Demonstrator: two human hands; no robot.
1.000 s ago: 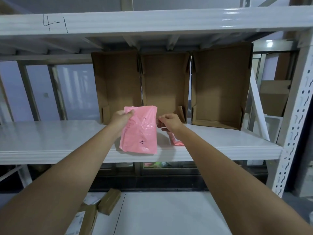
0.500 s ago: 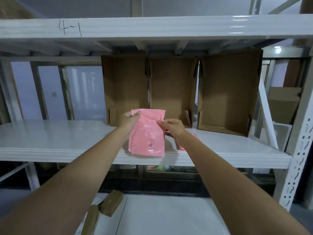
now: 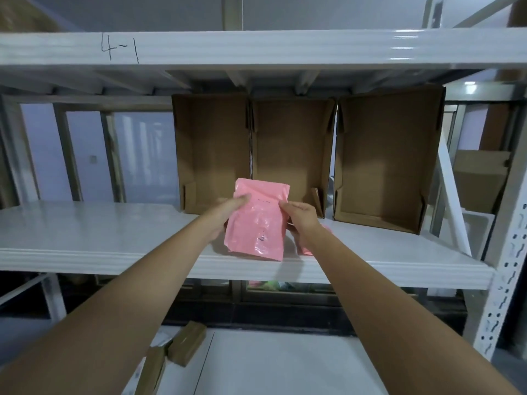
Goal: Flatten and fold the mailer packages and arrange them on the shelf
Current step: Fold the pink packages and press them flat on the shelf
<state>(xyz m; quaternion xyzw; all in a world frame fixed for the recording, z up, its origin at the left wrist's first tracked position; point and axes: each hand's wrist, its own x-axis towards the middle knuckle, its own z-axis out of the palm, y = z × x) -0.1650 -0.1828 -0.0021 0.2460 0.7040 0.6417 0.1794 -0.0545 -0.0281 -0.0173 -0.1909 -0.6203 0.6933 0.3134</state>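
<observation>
1. While both arms reach forward in the head view, the left hand (image 3: 225, 212) pinches the left edge of a glossy pink plastic mailer package (image 3: 258, 220), thumb laid across its front and the fingers hidden behind it.
2. The right hand (image 3: 302, 216) pinches the mailer's right edge, fingertips curled onto the pink film.
3. The mailer hangs upright between the two hands, above the front part of the white metal shelf board (image 3: 85, 238), its lower edge just over the board's lip; whether it touches the board cannot be told. There's a small dark mark on its crinkled front.
4. Under the right wrist a second pink mailer (image 3: 306, 250) lies on the shelf, mostly hidden by the arm.
5. Behind the hands, three open brown cardboard boxes stand side by side on the shelf, openings facing us: the left box (image 3: 211, 149), the middle box (image 3: 293, 149), the right box (image 3: 387, 158).
6. The beam of the upper shelf (image 3: 285, 48) carries a handwritten "4-1".
7. Down low, small brown cardboard cartons (image 3: 185, 343) lie on a white surface.
</observation>
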